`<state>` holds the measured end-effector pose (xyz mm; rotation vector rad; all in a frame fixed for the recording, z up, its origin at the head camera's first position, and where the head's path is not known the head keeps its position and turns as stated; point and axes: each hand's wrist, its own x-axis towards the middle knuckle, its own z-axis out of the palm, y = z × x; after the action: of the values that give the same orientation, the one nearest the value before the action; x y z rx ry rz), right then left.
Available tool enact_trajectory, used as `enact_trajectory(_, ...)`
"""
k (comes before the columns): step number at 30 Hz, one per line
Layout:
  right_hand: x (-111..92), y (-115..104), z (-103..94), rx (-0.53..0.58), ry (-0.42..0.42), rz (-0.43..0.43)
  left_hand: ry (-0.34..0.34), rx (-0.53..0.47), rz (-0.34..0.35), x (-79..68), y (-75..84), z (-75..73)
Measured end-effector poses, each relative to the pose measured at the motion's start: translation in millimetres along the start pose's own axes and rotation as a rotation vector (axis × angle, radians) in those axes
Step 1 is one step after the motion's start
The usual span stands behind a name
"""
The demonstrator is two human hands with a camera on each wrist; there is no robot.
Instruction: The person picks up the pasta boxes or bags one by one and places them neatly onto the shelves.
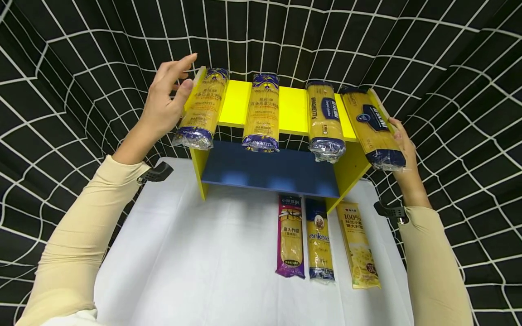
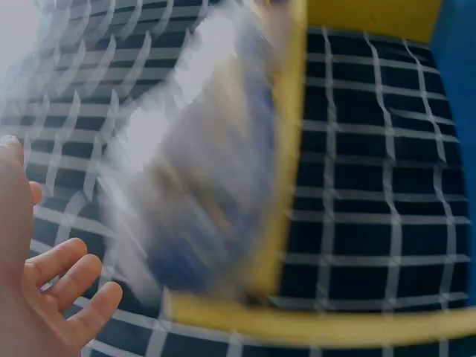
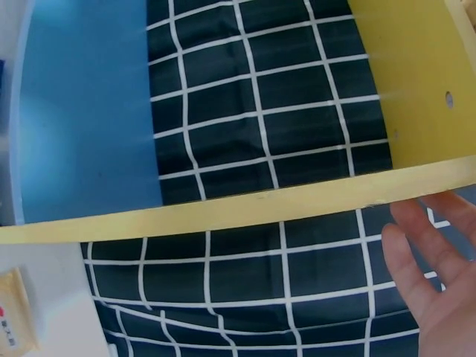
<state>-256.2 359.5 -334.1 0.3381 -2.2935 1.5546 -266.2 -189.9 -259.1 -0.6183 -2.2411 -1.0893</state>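
A yellow shelf rack (image 1: 293,108) with a blue lower board (image 1: 269,167) bears several spaghetti packs on its top. My left hand (image 1: 163,97) is beside the leftmost spaghetti pack (image 1: 205,102), fingers extended and holding nothing. In the left wrist view that hand (image 2: 63,297) is apart from a blurred pack (image 2: 208,163). My right hand (image 1: 408,151) is at the rack's right side, partly behind the rightmost spaghetti pack (image 1: 373,127). Its fingers (image 3: 413,260) lie against the outer side of the yellow side panel (image 3: 282,197) in the right wrist view.
Two more spaghetti packs, one with a blue end band (image 1: 261,111) and one with a blue label (image 1: 324,120), lie between the outer ones. On the white table (image 1: 183,253) are a purple pack (image 1: 291,235), a blue pack (image 1: 320,240) and a yellow pack (image 1: 359,246). Black gridded cloth (image 1: 81,81) surrounds it.
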Motion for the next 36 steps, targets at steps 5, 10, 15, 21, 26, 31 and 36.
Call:
enact_trajectory(5, -0.5, 0.3, 0.1, 0.030, -0.012, -0.006, -0.049, -0.008, -0.131, -12.6, -45.8, -0.3)
enact_trajectory(10, -2.2, -0.9, 1.2, 0.087, -0.030, -0.005, -0.158, -0.032, -0.238, -23.8, -75.0, 2.8)
enact_trajectory(15, -2.5, -1.9, 1.6, 0.092, -0.032, -0.004, -0.206, -0.061, -0.293, -28.9, -88.7, 8.1)
enact_trajectory(21, -2.1, -2.8, 0.4, 0.020, -0.027, 0.006, -0.180, -0.105, -0.293, -30.8, -95.7, 14.6)
enact_trajectory(26, -2.1, -2.7, 1.2, 0.098, -0.033, -0.004, -0.132, -0.170, -0.295, -32.6, -98.9, 19.1)
enact_trajectory(31, -2.3, -3.0, 1.0, 0.127, -0.044, -0.007, -0.103, -0.166, -0.298, -34.2, -98.9, 21.5)
enact_trajectory(36, -2.4, -5.3, 0.4, 0.090, -0.064, 0.002, -0.129, -0.054, -0.293, -34.2, -98.3, 21.0)
